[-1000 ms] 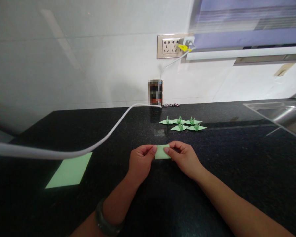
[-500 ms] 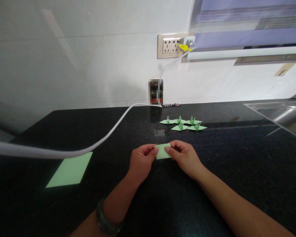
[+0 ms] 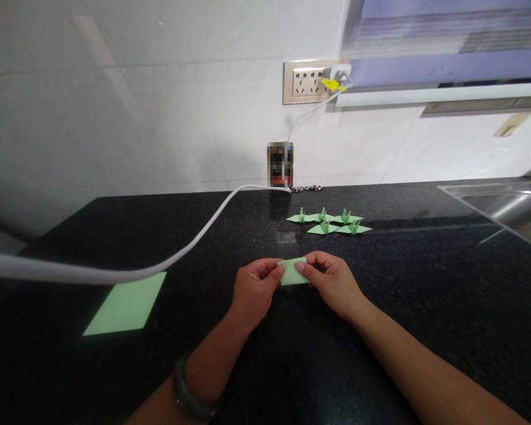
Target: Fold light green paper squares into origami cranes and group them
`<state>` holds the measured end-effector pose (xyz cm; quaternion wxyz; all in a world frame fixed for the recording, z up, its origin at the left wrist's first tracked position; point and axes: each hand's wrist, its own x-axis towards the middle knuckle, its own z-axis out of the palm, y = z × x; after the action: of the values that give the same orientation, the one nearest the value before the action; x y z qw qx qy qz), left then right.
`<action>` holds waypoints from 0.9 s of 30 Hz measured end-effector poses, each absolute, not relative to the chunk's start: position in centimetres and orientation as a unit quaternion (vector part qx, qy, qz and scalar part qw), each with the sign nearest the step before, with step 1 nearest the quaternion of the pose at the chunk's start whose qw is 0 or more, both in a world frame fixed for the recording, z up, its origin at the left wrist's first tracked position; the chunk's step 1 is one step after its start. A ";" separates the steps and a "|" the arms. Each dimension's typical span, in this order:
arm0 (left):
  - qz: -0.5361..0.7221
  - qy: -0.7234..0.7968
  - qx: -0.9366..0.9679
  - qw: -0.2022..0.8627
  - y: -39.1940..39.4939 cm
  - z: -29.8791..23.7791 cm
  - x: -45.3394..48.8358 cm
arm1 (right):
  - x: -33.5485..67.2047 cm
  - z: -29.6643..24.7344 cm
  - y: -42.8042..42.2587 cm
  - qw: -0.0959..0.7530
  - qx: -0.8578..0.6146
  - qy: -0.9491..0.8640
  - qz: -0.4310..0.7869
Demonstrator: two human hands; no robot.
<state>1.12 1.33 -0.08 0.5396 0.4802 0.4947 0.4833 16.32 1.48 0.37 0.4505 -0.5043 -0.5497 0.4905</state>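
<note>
A small light-green piece of folded paper [image 3: 293,273] is held between my two hands, a little above or against the dark counter; the gap cannot be made out. My left hand [image 3: 255,289] pinches its left edge, thumb on top and fingers behind. At the right edge, my right hand [image 3: 334,283] grips the paper the same way, its thumb lying on the face. Beyond the hands stand several folded green paper cranes [image 3: 325,226] in two close rows. Flat on the counter to the left lies a green paper sheet [image 3: 126,307].
A white cable [image 3: 194,241] arcs over the left side of the black counter [image 3: 203,378], across the sheet's top edge. A pixelated box-like object [image 3: 280,165] leans by the wall beside a beaded strand [image 3: 307,189]. A metal sink [image 3: 513,209] is at right; a socket [image 3: 307,81] is above.
Almost nothing differs. Both hands keep the same pinch on the folded paper, and the view has shifted only very slightly.
</note>
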 end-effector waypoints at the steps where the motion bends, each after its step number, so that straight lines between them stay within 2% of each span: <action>1: 0.484 0.493 0.481 0.540 1.3 -0.1 1.1 | 16.3 0.3 1.5 0.449 -0.505 -0.552 0.489; 12: 0.440 0.513 0.538 0.503 1.4 0.4 0.9 | 16.8 0.7 1.5 0.405 -0.516 -0.626 0.422; 19: 0.341 0.501 0.702 0.375 1.3 0.4 0.4 | 17.8 1.8 1.5 0.327 -0.476 -0.752 0.318; 22: 0.317 0.488 0.723 0.372 1.1 0.4 0.3 | 17.8 1.8 1.4 0.325 -0.462 -0.751 0.343; 27: 0.366 0.489 0.646 0.458 0.9 0.9 0.6 | 17.1 1.3 1.3 0.390 -0.477 -0.618 0.489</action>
<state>0.61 0.91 0.89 0.4579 0.6461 0.4891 0.3656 17.07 1.33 1.34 0.3897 -0.4770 -0.6178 0.4888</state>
